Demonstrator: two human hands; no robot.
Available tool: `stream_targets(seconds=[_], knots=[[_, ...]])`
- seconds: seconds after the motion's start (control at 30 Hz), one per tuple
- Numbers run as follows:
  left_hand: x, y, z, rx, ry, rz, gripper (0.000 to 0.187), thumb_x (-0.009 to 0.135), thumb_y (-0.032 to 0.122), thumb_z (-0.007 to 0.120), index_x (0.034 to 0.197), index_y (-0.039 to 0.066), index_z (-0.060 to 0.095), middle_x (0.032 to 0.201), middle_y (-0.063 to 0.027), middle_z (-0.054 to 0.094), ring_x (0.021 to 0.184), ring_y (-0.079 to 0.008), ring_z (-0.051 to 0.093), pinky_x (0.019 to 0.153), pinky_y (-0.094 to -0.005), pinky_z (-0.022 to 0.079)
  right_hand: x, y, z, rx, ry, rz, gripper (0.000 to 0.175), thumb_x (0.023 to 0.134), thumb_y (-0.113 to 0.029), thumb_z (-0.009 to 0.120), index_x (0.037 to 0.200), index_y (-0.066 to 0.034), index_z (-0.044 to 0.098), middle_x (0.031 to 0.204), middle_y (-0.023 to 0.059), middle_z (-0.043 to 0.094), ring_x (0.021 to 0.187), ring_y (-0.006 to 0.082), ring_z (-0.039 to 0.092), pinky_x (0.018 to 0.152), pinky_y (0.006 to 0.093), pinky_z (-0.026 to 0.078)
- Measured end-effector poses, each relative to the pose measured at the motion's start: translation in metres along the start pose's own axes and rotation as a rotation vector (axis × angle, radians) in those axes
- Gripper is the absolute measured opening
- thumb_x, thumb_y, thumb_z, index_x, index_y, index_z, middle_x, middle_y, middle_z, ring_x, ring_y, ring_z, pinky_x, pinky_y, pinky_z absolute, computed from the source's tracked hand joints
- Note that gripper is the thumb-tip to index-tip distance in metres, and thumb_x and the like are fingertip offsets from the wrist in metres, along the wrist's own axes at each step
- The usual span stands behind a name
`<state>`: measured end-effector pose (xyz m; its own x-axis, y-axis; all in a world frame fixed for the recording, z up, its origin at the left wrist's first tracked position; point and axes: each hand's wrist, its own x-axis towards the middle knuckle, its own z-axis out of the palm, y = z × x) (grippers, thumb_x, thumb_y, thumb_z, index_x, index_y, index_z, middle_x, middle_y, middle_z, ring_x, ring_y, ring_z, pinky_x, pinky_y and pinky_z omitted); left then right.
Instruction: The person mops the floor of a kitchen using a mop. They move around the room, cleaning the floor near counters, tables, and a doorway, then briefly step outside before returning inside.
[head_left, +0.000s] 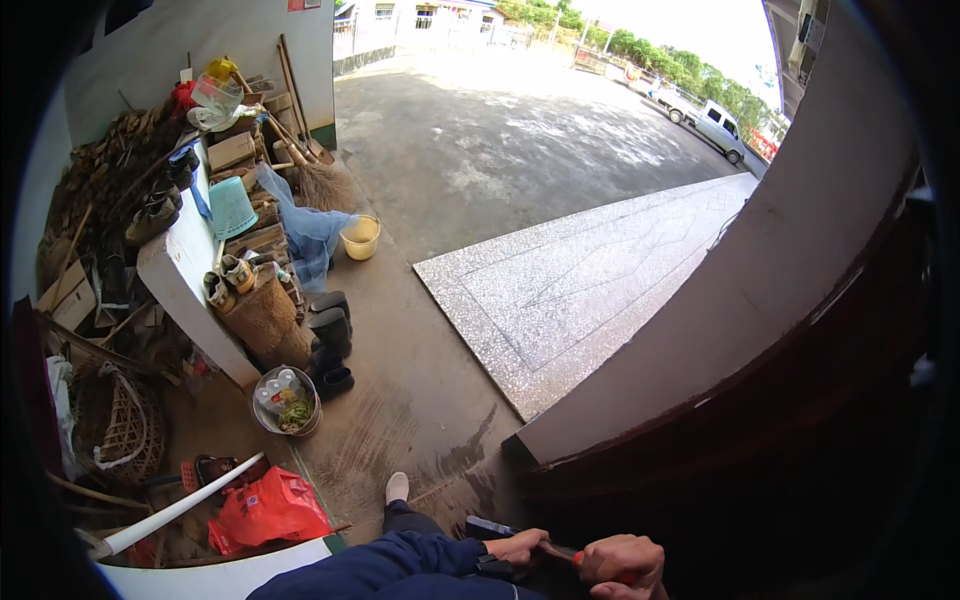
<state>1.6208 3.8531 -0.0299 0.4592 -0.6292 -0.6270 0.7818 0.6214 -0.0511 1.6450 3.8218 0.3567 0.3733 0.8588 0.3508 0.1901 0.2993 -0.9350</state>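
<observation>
My left hand (517, 546) is closed around the handle of a long tool (491, 527), near its broad flat end, which points up and to the left. My right hand (622, 562) grips the same handle farther right, beside a red part. The tool's broad end is dark with a pale edge; its exact kind cannot be told. A shoe (397, 487) on my foot shows just beyond my dark blue sleeve (405, 562). The handle beyond my right hand is hidden.
A metal bucket (313, 420) with plant scraps, black rubber boots (330, 330) and a yellow bucket (360, 238) stand ahead. At left lie a red plastic bag (270, 510) and a white pipe (187, 502). A wall (645, 360) and terrazzo slab (517, 315) are at right.
</observation>
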Motion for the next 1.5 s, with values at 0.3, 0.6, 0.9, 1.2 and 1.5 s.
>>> stream_targets(seconds=[0.3, 0.6, 0.9, 1.2, 1.5], knots=[[-0.072, 0.187, -0.155, -0.368, 0.38, 0.366, 0.014, 0.081, 0.011, 0.061, 0.077, 0.006, 0.048, 0.067, -0.0073, 0.051, 0.067, -0.0313, 0.056, 0.072, -0.0446, 0.051, 0.116, 0.09, 0.041, -0.046, -0.169, 0.044, 0.027, 0.089, -0.006, 0.069, 0.067, -0.0016, 0.054, 0.068, 0.0112, 0.057, 0.065, 0.0261, 0.056, 0.071, 0.0378, 0.047], [-0.129, 0.304, -0.171, -0.347, 0.218, 0.619, 0.013, 0.092, 0.015, 0.059, 0.082, 0.009, 0.052, 0.07, -0.0047, 0.053, 0.064, -0.0213, 0.055, 0.063, -0.0338, 0.05, 0.135, 0.126, 0.04, -0.298, 0.062, -0.018, 0.024, 0.081, -0.005, 0.068, 0.062, -0.0006, 0.054, 0.067, 0.0097, 0.058, 0.068, 0.0261, 0.059, 0.077, 0.0406, 0.049], [-0.194, 0.315, -0.059, 0.029, -0.029, 0.496, 0.029, 0.098, 0.035, 0.06, 0.077, 0.015, 0.059, 0.076, -0.0017, 0.064, 0.077, -0.0182, 0.061, 0.069, -0.0353, 0.05, 0.149, 0.054, -0.026, -0.084, 0.28, -0.15, 0.034, 0.082, -0.019, 0.062, 0.053, -0.0042, 0.053, 0.052, 0.007, 0.054, 0.051, 0.0199, 0.053, 0.072, 0.0409, 0.049], [-0.136, 0.307, -0.006, 0.06, -0.04, 0.263, 0.024, 0.097, 0.036, 0.062, 0.083, 0.016, 0.064, 0.078, 0.002, 0.066, 0.078, -0.0147, 0.062, 0.068, -0.0283, 0.05, 0.175, 0.01, -0.068, -0.04, 0.068, -0.225, 0.026, 0.083, -0.012, 0.064, 0.061, -0.0023, 0.056, 0.06, 0.0087, 0.056, 0.053, 0.0237, 0.054, 0.063, 0.0393, 0.045], [-0.074, 0.346, -0.046, -0.001, 0.213, 0.06, 0.019, 0.082, 0.014, 0.057, 0.069, 0.009, 0.045, 0.066, -0.0088, 0.048, 0.064, -0.0278, 0.051, 0.069, -0.0445, 0.049, 0.245, 0.093, -0.055, -0.379, -0.024, -0.073, 0.029, 0.084, -0.019, 0.072, 0.065, -0.0052, 0.055, 0.063, 0.0093, 0.05, 0.059, 0.0305, 0.05, 0.06, 0.042, 0.038]])
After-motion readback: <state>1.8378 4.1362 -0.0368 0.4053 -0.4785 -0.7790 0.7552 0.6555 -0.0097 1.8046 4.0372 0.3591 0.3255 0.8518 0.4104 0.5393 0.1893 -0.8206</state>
